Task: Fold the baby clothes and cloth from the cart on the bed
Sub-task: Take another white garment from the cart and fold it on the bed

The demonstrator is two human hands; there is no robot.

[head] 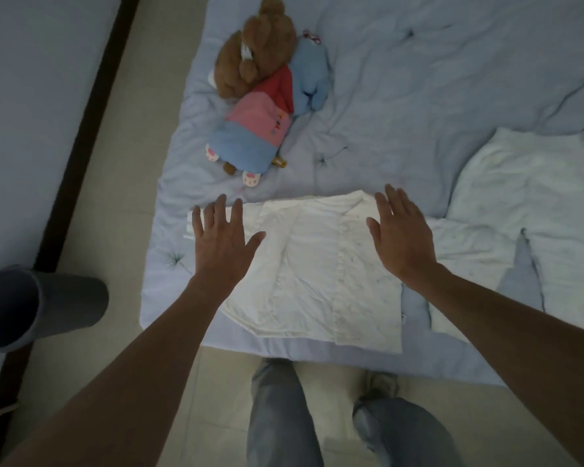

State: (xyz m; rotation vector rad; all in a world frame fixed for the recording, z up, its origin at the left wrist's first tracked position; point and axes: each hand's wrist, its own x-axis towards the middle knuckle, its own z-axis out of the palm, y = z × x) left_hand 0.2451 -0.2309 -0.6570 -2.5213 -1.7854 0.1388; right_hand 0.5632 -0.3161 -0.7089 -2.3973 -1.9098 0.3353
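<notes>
On the bed (368, 96), 2 flat hands, left hand (221, 239) and right hand (402, 234), over white garment (314, 264).

Brown teddy (257, 52) heaped with plush toys (253, 133); grey bin (48, 305) on floor (115, 183)

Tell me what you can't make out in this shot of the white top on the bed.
Head view:
- White top: its left sleeve is partly covered by the left hand.
- White cloth: cut off by the right edge.
- Grey cylinder: blurred, cut by the left edge; unidentifiable.
- Right hand: contact with the top cannot be told from above.
</notes>
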